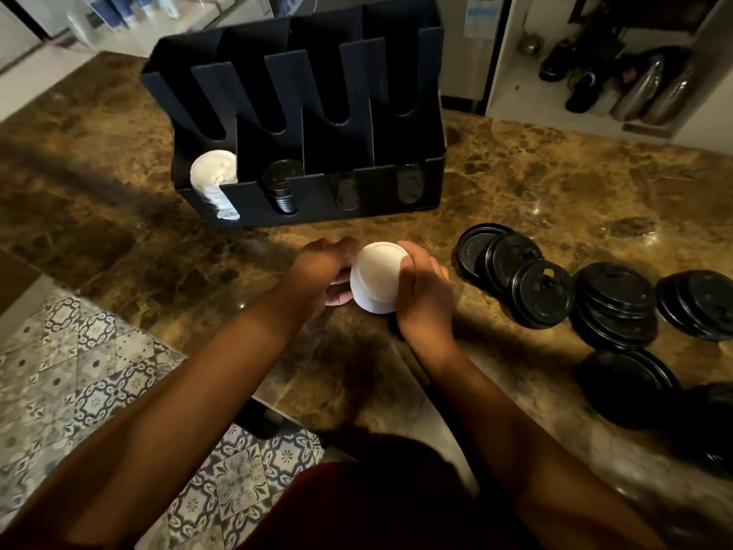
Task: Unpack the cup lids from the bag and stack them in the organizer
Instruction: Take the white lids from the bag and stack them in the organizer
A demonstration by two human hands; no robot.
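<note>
Far left, below the counter (515, 184) edge: patterned floor tiles (91, 375).

Black organizer (317, 192) stands at the back-centre of the brown marble counter, four slotted compartments. Leftmost compartment holds a stack of white lids (214, 180), showing through the front slot. Second compartment holds a short stack of black lids (281, 184). Third and fourth: dark shapes visible in the front slots, can't tell what they are.

In front of the organizer, near the counter's front edge: both hands on one small stack of white lids (377, 277), held between them just above or on the counter, can't tell which. Left hand (321, 271) comes in from the left side of the stack, fingers (337, 289) curled under and around its lower left edge. Right hand (424, 287) grips the right side, thumb curled over the top rim, remaining fingers wrapped behind and hidden. The stack is tilted, flat face towards the camera.

Right of the hands: loose black lids on the counter (531, 287), several overlapping in a fanned row, then more short piles (614, 307) further right and towards the front-right corner, some cut off by the frame edge.

Top right, beyond the counter: white shelf unit (503, 73) with shoes and metal bottles.
</note>
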